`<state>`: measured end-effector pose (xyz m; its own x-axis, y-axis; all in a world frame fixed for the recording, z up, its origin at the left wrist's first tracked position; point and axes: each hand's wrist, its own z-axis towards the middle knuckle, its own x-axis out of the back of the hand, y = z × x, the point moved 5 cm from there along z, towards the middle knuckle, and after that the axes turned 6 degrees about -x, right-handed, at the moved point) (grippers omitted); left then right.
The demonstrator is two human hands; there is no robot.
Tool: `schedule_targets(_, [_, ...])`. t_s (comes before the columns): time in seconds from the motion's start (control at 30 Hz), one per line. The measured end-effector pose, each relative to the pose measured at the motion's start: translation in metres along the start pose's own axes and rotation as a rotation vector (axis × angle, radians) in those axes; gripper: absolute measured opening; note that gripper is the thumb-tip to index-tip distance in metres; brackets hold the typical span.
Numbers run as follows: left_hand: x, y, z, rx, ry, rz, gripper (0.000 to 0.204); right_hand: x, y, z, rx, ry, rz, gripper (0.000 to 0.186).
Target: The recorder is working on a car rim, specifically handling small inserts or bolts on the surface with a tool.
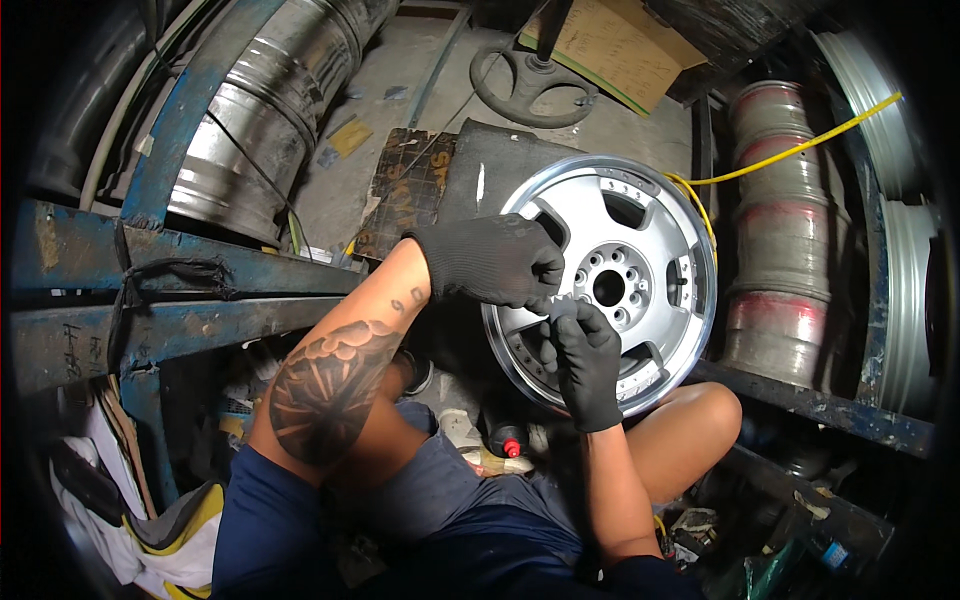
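A silver alloy wheel (655, 255) with a polished lip lies tilted before me, its spokes, hub hole and bolt holes showing. Dark grey knit gloves cover both hands. My left hand (500, 262) is closed over the wheel's left side, its fingertips pinching the edge of a small flat grey piece (562, 303). From below, my right hand (585, 360) pinches the same piece between thumb and fingers. The two hands nearly meet just left of the wheel's hub. Most of the piece is hidden by the fingers, and its material cannot be made out.
Stacked metal wheels stand in blue racks at left (240, 150) and right (780, 240). Farther off are a steering wheel (532, 90) and a cardboard sheet (620, 45). A yellow hose (800, 155) runs behind the alloy wheel. A dark bottle with a red cap (511, 447) is between my legs.
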<state>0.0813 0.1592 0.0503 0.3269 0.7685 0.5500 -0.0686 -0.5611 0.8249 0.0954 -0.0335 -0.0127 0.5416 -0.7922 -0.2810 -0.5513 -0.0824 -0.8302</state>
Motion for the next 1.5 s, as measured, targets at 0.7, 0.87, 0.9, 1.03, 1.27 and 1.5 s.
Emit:
schedule_targets(0.7, [-0.003,-0.046,-0.021,0.310,0.138,0.505,0.040,-0.004,0.047,0.015,0.044,0.123,-0.864,0.019])
schedule_targets(0.87, [-0.002,-0.036,-0.019,0.315,0.138,0.411,0.039,-0.002,0.045,0.013,0.142,0.176,-0.916,0.019])
schedule_targets(0.9, [-0.002,-0.035,-0.019,0.314,0.140,0.412,0.039,-0.002,0.046,0.014,0.138,0.174,-0.911,0.019])
schedule_targets(1.03, [0.002,-0.038,-0.023,0.331,0.207,0.394,0.036,-0.010,0.049,0.018,0.186,0.173,-0.960,0.019])
schedule_targets(1.27, [-0.002,-0.039,-0.022,0.303,0.187,0.398,0.035,-0.010,0.046,0.018,0.231,0.159,-0.989,0.018])
schedule_targets(1.5, [-0.001,-0.041,-0.018,0.295,0.189,0.360,0.036,-0.006,0.047,0.023,0.262,0.153,-1.021,0.017])
